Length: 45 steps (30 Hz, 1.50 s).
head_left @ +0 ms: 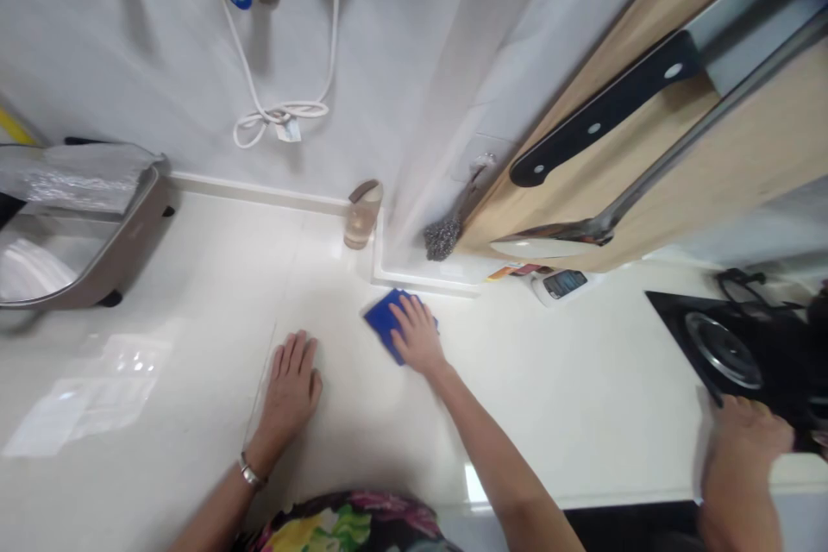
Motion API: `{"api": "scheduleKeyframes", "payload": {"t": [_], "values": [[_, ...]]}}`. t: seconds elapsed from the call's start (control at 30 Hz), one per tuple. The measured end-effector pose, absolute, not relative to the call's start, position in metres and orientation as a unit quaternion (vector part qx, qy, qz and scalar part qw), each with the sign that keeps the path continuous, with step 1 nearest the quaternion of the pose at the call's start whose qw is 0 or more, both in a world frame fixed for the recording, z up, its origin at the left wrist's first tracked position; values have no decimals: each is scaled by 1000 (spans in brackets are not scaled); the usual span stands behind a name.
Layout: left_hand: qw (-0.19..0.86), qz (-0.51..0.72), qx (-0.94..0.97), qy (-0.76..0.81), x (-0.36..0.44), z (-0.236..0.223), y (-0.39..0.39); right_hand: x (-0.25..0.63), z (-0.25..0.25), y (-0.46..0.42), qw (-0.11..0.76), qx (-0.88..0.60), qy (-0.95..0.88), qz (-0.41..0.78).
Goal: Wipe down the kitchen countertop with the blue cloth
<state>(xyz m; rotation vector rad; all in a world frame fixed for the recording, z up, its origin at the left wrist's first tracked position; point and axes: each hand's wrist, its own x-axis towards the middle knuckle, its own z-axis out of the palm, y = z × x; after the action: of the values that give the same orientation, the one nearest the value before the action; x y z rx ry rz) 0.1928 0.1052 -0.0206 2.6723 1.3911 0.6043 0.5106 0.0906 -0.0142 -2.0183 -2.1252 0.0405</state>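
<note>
My right hand (417,332) presses a folded blue cloth (383,321) onto the white counter (517,388), its fingers over the cloth's top and right side. To its left, my left hand (294,379) lies flat on the counter with fingers stretched out and nothing in it. A metal bracelet (251,472) circles that wrist. Behind the cloth, a small cup (363,216) of clear, slightly brownish look stands in the corner by the wall, with a brown piece at its rim.
Another person's hand (754,427) rests by the black stove (730,345) at right. A wooden board (730,164) with a knife (601,116) and a metal spoon-like utensil (686,138) juts in overhead. An electric pan (122,250) stands left; a scouring ball (442,239) hangs near the wall corner.
</note>
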Motion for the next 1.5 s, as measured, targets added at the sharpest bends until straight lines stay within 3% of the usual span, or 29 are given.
{"api": "scheduleKeyframes", "payload": {"t": [0.2, 0.37, 0.63, 0.8, 1.03, 1.2, 1.5], "values": [[29, 207, 869, 449, 195, -19, 105, 620, -23, 42, 62, -807, -587, 0], [27, 206, 869, 449, 195, -22, 106, 660, -23, 21, 51, -903, -426, -1], [29, 229, 866, 443, 195, -26, 109, 589, -26, 27, 59, -943, -320, -68], [32, 227, 866, 444, 196, -25, 109, 506, -28, 17, 119, -908, -395, -79], [62, 245, 858, 446, 197, -22, 105, 406, -16, -23, 141, -830, -539, -28], [71, 255, 857, 443, 197, -22, 103, 421, -16, -93, 115, -785, -609, -21], [61, 280, 855, 432, 197, -26, 104, 526, -31, -192, 52, -911, -406, -48]]}}
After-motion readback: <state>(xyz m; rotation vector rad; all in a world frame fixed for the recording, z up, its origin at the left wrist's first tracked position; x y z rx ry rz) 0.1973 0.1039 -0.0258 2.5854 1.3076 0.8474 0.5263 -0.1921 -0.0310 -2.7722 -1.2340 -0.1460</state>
